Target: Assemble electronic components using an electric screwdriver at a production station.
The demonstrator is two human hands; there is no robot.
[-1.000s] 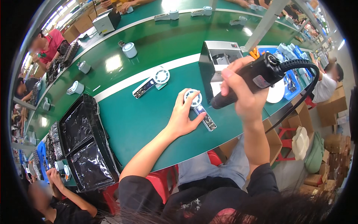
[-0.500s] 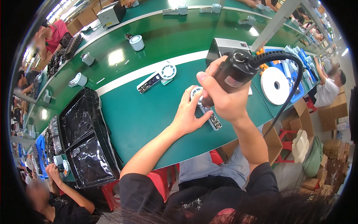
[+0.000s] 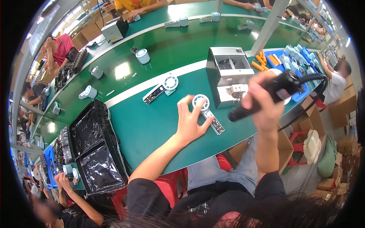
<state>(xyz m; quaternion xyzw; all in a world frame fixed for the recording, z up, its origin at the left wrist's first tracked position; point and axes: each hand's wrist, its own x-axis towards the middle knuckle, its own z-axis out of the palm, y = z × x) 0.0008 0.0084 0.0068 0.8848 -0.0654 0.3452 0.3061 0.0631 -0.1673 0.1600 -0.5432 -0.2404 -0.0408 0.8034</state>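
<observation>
My right hand (image 3: 266, 102) is wrapped round a black corded electric screwdriver (image 3: 280, 88), tilted with its narrow end down to the left, above the table's right part. That hand is slightly smeared by motion. On the green table, my left hand (image 3: 190, 123) steadies an opened handheld fan (image 3: 215, 124), a round white fan head on a narrow handle with its circuit board bare. The index finger lies on the fan head's ring and the thumb is at the handle. Farther left lies a second opened handheld fan (image 3: 155, 92), with nothing touching it.
A silver-and-black machine (image 3: 228, 62) stands to the right. Behind it are a blue tray (image 3: 276, 56) of light blue parts and several orange pieces (image 3: 258, 65). A black plastic-lined tray (image 3: 102, 152) sits at left. Fan units (image 3: 143, 56) lie on the green conveyor (image 3: 167, 45); other people work around.
My right hand has carried the screwdriver to the right, away from the fan beneath it. My left hand stays at the fan, its fingers spread wider. The view has shifted, showing the machine more fully.
</observation>
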